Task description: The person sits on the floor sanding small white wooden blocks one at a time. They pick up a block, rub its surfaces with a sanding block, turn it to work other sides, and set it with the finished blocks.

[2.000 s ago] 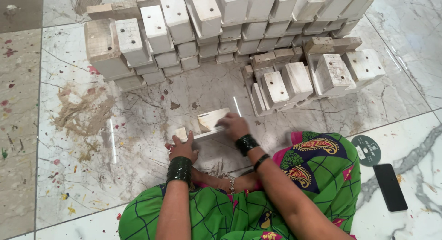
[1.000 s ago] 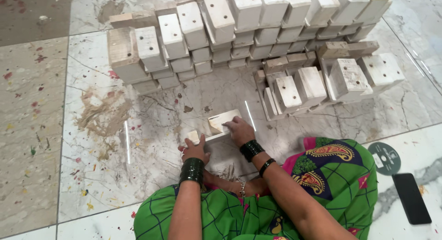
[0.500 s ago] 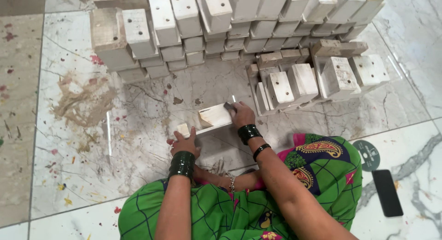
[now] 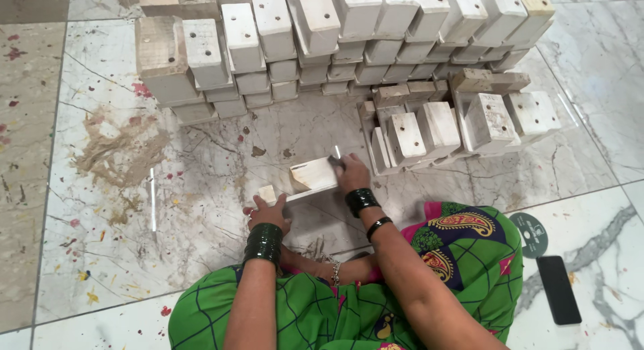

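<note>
far left there's a smear of sawdust (image 4: 117, 152) on the marble floor (image 4: 201, 209), plus little flecks of paint or debris scattered around. behind that, a long stacked row of pale wooden blocks (image 4: 282, 34) runs across the top, most of them with a small drilled hole in the face.

moving in toward the middle, the left hand (image 4: 268, 212) is down on the floor, fingers curled around the near end of a small wooden piece (image 4: 268, 193), so it's closed on that, as far as i can see. there's a wide dark bangle on that wrist. touching that small piece is the flat wooden block (image 4: 312, 173), lying tilted with its far end raised a bit. the right hand (image 4: 350, 172) is pressed on the right end of that block, fingers wrapped over the edge and clamped on it. looks like something thin and dark is under the fingertips there but it's too small to tell what it is.

just right of the hands sits a smaller cluster of blocks (image 4: 436, 125), some leaning on edge, near the right hand but not touching it.

the person's green patterned garment (image 4: 463, 256) fills the bottom. far right, a round dark green disc (image 4: 530, 234) and a black phone (image 4: 558, 289) lie on the floor, well apart from the hands.
</note>
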Demonstrator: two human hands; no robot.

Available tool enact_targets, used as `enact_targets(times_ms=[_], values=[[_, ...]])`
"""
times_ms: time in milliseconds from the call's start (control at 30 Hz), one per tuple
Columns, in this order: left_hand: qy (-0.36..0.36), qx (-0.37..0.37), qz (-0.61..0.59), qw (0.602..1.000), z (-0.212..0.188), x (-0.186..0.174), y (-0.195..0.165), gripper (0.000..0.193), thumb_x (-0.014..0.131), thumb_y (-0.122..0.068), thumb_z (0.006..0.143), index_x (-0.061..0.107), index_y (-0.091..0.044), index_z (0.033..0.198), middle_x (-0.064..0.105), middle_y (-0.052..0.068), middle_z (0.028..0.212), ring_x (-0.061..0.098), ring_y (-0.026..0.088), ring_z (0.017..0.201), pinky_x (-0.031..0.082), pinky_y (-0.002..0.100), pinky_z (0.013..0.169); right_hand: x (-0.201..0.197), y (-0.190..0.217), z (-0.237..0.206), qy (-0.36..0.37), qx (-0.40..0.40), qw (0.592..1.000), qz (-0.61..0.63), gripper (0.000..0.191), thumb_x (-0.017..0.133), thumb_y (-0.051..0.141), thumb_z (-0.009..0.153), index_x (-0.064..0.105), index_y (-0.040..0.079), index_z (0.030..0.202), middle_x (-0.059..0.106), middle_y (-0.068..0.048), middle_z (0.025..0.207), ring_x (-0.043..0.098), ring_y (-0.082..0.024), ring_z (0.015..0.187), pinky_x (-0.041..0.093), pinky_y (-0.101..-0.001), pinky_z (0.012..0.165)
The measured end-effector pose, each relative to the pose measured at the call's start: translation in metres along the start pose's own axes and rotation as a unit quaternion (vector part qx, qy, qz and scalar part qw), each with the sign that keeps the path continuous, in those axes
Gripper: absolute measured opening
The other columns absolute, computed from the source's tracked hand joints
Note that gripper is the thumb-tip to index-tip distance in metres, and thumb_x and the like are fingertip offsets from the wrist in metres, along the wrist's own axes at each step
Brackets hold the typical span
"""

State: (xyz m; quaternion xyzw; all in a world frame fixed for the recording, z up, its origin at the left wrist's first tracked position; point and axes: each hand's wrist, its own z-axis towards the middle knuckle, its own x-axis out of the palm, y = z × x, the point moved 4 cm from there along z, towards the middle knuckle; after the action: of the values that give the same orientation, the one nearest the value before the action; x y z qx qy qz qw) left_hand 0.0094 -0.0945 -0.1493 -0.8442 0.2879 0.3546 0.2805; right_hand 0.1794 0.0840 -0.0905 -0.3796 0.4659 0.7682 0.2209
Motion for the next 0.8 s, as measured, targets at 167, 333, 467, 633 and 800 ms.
enact_targets(times_ms=[167,333,467,633,800], values=[[0.021,-0.008,0.001,1.0,0.004,-0.001,-0.001,0.086,0.076,-0.041,0.088,0.026,-0.05,0.157,-0.002,0.024,0.17,0.039,0.043,0.146,0.044,0.053,0.111,0.018,0.02,-0.018,0.018,-0.004,1.0,0.008,0.008,0.071,0.02,0.085,0.073,0.014,0.089,0.071,-0.01,0.094,0.07,-0.036,0.086,0.055,-0.0473,0.077],[0.004,0.006,0.006,1.0,-0.002,-0.004,0.003,0.082,0.076,-0.038,0.087,0.031,-0.048,0.155,0.003,0.024,0.17,0.042,0.044,0.144,0.047,0.054,0.108,0.054,0.057,-0.041,0.107,-0.036,0.993,-0.027,0.011,0.068,0.022,0.086,0.069,0.013,0.093,0.069,-0.008,0.098,0.069,-0.036,0.084,0.055,-0.0474,0.076],[-0.006,0.02,-0.003,1.0,-0.006,-0.003,-0.004,0.074,0.076,-0.037,0.087,0.038,-0.045,0.15,0.01,0.025,0.168,0.044,0.048,0.14,0.048,0.054,0.107,0.022,0.01,-0.024,0.066,0.02,0.997,-0.026,0.017,0.07,0.03,0.087,0.071,0.016,0.097,0.071,-0.007,0.096,0.07,-0.033,0.084,0.055,-0.0469,0.074],[-0.001,0.013,-0.009,1.0,-0.006,-0.008,-0.01,0.069,0.076,-0.036,0.086,0.043,-0.044,0.147,0.021,0.022,0.164,0.047,0.047,0.138,0.049,0.053,0.107,-0.003,-0.025,-0.017,0.03,0.048,0.995,-0.077,0.018,0.072,0.028,0.085,0.072,0.012,0.093,0.07,-0.009,0.096,0.069,-0.035,0.085,0.055,-0.0479,0.074],[0.008,0.033,-0.017,0.999,-0.001,-0.011,0.002,0.074,0.073,-0.027,0.082,0.046,-0.046,0.148,0.029,0.021,0.162,0.052,0.045,0.135,0.05,0.048,0.109,0.044,0.028,-0.043,0.083,-0.013,0.996,-0.023,0.013,0.068,0.025,0.09,0.073,0.013,0.091,0.07,-0.01,0.098,0.069,-0.036,0.084,0.055,-0.0475,0.077]])
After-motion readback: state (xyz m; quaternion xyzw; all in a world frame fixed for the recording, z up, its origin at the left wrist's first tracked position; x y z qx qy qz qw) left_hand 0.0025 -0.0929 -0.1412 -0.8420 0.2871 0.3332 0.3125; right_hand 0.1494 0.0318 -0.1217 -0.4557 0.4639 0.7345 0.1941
